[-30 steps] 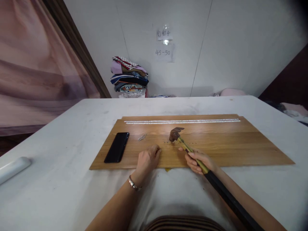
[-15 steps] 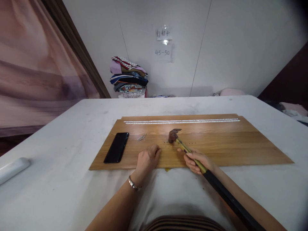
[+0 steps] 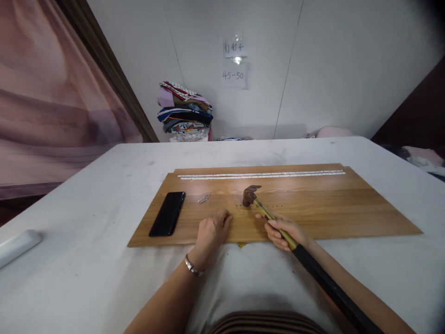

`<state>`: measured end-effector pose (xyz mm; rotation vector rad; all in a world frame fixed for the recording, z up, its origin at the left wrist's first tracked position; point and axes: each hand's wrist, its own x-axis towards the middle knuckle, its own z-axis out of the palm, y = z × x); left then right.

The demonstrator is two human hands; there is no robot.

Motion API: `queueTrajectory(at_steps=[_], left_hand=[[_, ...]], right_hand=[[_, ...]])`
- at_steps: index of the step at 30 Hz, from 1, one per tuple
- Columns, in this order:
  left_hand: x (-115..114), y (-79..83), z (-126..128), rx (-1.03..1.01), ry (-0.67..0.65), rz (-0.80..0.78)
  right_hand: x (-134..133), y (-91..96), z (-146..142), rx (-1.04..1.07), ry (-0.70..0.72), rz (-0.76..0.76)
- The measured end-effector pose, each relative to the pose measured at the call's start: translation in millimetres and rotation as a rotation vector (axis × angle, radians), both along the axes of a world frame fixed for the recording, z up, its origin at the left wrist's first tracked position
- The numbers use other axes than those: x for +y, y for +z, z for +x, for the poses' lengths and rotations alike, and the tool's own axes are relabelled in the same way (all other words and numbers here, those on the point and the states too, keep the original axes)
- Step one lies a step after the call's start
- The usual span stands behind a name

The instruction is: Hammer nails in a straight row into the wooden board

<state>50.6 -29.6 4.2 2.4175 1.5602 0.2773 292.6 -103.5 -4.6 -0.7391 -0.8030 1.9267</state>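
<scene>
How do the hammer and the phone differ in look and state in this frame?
The hammer is long, with a brown claw head and a yellow-and-black handle; the phone is a flat black slab. The hammer is held in the right hand, while the phone lies untouched on the wooden board. Both have black surfaces.

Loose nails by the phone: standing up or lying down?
Lying down: the nails show as a slanting cluster, shafts along the board.

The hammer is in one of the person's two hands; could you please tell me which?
The right hand grips the hammer by its yellowish shaft; the left hand, with a bracelet at its wrist, rests on the board instead.
</scene>
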Motion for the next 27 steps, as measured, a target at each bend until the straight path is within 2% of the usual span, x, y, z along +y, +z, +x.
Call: queueTrajectory(at_steps=[11, 20, 27], left_hand=[[-1.4, 5.2, 1.0, 0.013, 0.012, -0.015], [0.0, 0.4, 0.1, -0.010, 0.002, 0.009], [-0.5, -0.1, -0.5, -0.019, -0.006, 0.012]], right_hand=[[-1.8, 3.2, -0.2, 0.005, -0.004, 0.012], [-0.2, 0.1, -0.3, -0.016, -0.003, -0.007], [-3.2, 6.7, -1.1, -0.010, -0.025, 0.028]])
